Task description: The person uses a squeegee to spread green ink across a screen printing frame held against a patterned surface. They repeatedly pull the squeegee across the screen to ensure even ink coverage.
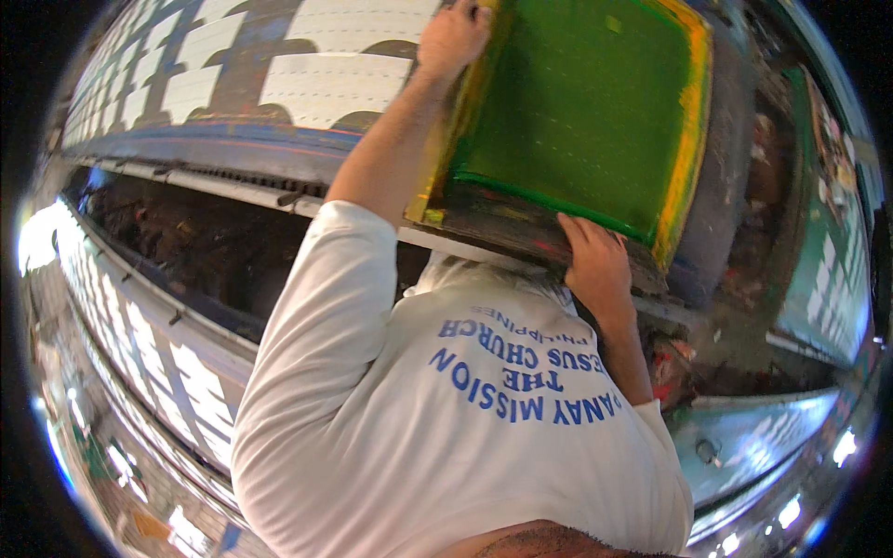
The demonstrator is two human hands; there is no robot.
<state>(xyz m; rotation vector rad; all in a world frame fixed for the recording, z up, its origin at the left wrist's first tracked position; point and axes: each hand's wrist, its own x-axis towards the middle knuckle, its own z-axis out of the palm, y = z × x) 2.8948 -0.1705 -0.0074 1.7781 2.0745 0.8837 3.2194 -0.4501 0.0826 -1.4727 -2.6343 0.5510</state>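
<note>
A screen-printing frame (686,121) with green mesh and yellow-stained edges lies in front of me at the upper middle. My left hand (454,39) is closed over its left edge near the far end, fingertips partly cut off by the picture's top. On the near edge, toward the right corner, my right hand (597,262) grips the dark wooden bar with its fingers on top; the thumb is hidden. Green ink stains run along the inside of the frame. What lies under the mesh cannot be made out.
Left of the frame, a long table (242,139) carries rows of white panels (339,88) with dashed lines. Behind it runs a dark gap, then another long table (153,316) with white pieces. More tables (823,270) stand at the right, one with a greenish top (744,446).
</note>
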